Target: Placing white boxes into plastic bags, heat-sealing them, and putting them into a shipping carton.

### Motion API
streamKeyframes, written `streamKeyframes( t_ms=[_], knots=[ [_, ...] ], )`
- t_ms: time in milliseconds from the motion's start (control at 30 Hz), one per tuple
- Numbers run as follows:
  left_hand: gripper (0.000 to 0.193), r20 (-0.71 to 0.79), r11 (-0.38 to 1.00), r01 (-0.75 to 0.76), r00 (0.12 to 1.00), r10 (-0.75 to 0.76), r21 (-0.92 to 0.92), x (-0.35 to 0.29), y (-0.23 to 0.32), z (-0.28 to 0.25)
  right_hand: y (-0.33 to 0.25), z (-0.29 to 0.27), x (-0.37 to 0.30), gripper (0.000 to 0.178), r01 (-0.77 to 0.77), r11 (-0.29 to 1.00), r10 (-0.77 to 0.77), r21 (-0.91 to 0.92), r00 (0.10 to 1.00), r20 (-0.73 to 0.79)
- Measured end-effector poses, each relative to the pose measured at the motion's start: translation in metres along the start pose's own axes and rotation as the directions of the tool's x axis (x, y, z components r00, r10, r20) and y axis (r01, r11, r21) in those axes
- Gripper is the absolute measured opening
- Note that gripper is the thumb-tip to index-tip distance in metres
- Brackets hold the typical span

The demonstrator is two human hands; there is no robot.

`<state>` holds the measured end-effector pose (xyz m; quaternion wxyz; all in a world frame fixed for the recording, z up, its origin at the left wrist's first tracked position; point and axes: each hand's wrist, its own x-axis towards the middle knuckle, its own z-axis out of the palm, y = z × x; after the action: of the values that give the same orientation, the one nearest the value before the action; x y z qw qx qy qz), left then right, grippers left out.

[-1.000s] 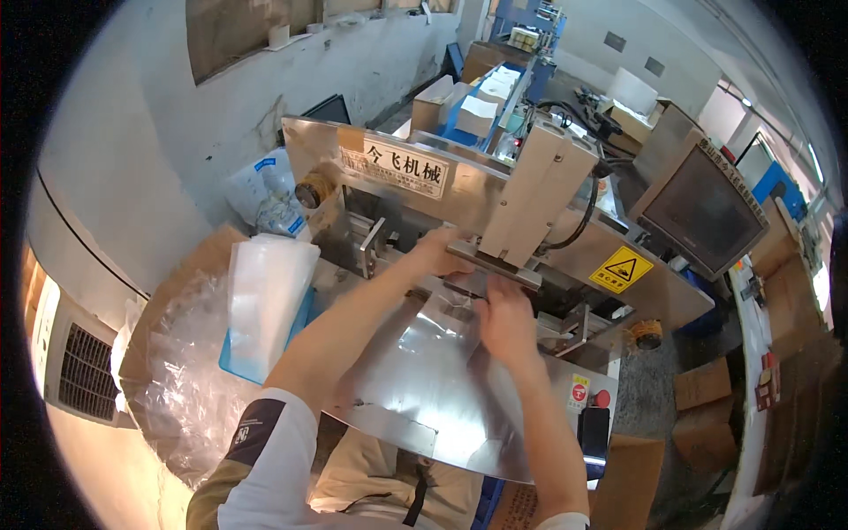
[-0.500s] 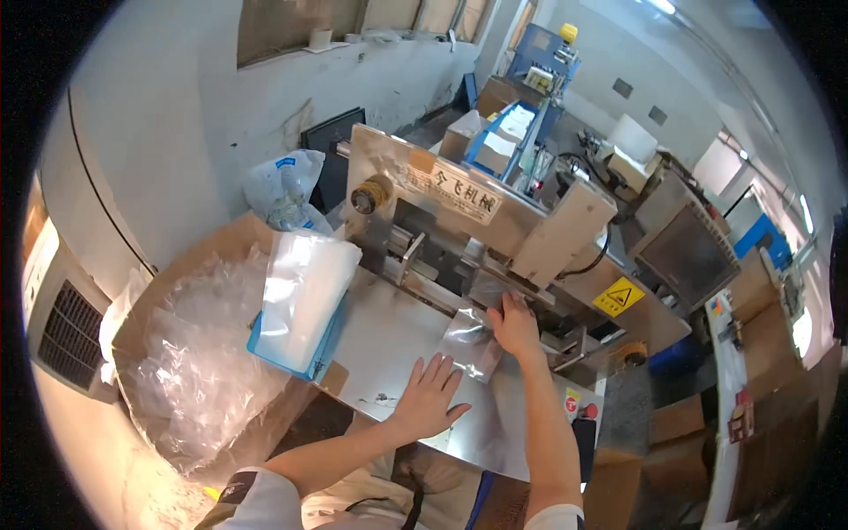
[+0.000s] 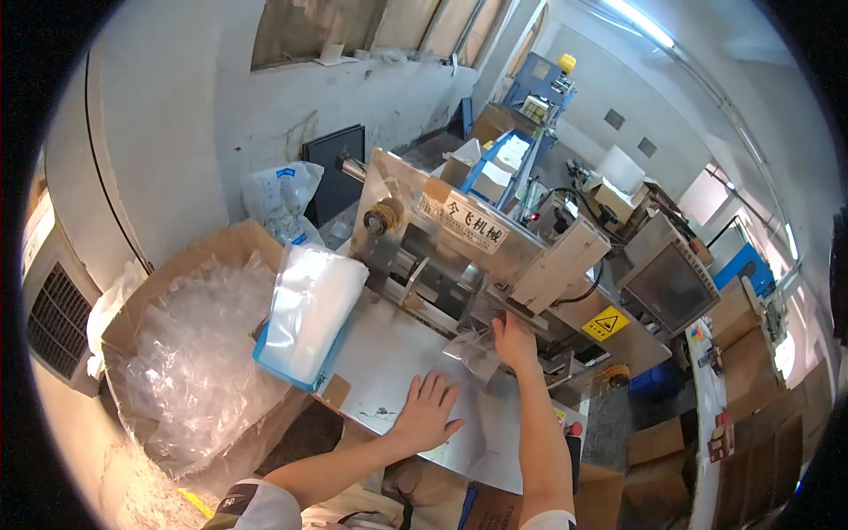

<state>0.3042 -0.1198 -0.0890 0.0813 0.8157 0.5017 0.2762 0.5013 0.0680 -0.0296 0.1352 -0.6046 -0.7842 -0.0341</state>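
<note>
On the metal worktop [image 3: 380, 371], my left hand [image 3: 427, 413] lies flat with its fingers stretched out and holds nothing. My right hand [image 3: 515, 343] is at the front of a metal machine [image 3: 415, 190], its fingers closed on a crinkled clear plastic bag [image 3: 477, 353]. The bag's upper part reaches under the machine's front; my fingers partly hide it. Left of both hands, a thick stack of clear plastic bags [image 3: 314, 296] fills a blue tray [image 3: 296, 373] on the worktop's left end.
A large cardboard box [image 3: 124, 353] of loose clear bags [image 3: 199, 353] stands left. A red button [image 3: 575, 428] sits at the worktop's right edge. Beyond the machine's right are a monitor [image 3: 673, 284] and a yellow warning label [image 3: 605, 323]; cardboard boxes [image 3: 658, 442] stack at the right.
My right hand has closed more tightly at the bag, which now looks more bunched. My left hand stays flat on the worktop. The whole view has shifted slightly.
</note>
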Motion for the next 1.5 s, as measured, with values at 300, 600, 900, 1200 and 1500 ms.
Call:
streamKeyframes(
  t_ms=[300, 600, 900, 1200, 1500],
  knots=[
    [0.082, -0.138, 0.988, 0.103, 0.983, -0.118, -0.114, -0.005, -0.006, 0.003, -0.015, -0.020, -0.074, 0.049, 0.118, 0.917, -0.044, 0.382, 0.979, -0.198],
    [0.075, -0.330, 0.931, 0.118, 0.914, -0.238, -0.346, -0.001, -0.009, 0.004, -0.060, -0.035, -0.286, 0.037, -0.205, 0.617, 0.380, 0.759, 0.923, -0.059],
    [0.069, -0.335, 0.923, 0.099, 0.913, -0.234, -0.373, -0.001, -0.007, 0.005, -0.050, -0.038, -0.319, 0.033, -0.210, 0.497, 0.521, 0.842, 0.848, -0.096],
    [0.065, -0.325, 0.914, 0.096, 0.916, -0.236, -0.393, 0.001, -0.004, 0.004, -0.044, -0.030, -0.306, 0.034, -0.208, 0.521, 0.479, 0.828, 0.874, -0.082],
    [0.064, -0.127, 0.696, 0.250, 0.888, -0.442, -0.673, 0.021, -0.006, -0.005, -0.037, -0.034, -0.282, 0.039, -0.253, 0.449, 0.506, 0.857, 0.862, -0.010]
  ],
)
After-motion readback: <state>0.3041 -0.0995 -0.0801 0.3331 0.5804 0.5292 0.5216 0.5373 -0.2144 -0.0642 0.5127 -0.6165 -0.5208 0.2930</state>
